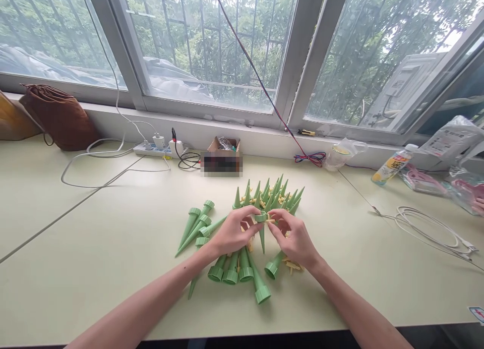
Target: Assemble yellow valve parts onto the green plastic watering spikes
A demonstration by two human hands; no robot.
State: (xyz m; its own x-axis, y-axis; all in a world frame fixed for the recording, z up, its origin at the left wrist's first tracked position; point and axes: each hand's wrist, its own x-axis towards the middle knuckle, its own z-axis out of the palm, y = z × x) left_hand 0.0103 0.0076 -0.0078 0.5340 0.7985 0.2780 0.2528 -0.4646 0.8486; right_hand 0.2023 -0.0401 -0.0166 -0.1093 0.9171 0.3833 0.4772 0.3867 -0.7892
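My left hand (234,233) and my right hand (293,238) meet over a pile of green plastic cone spikes on the pale table (113,248). Together they grip one green spike (261,227), held point-down, by its round open collar. My right fingers also pinch a small yellow piece (270,221) at that collar. More green spikes (270,195) lie heaped behind my hands with small yellow parts among them. A few spikes (194,228) lie to the left. Others (242,271) lie below my hands, open ends toward me.
A power strip (157,147) with white cables sits near the window. A small cardboard box (222,155), a brown bag (60,117), a bottle (393,165), plastic bags (449,142) and a coiled white cable (427,225) are spread around the table.
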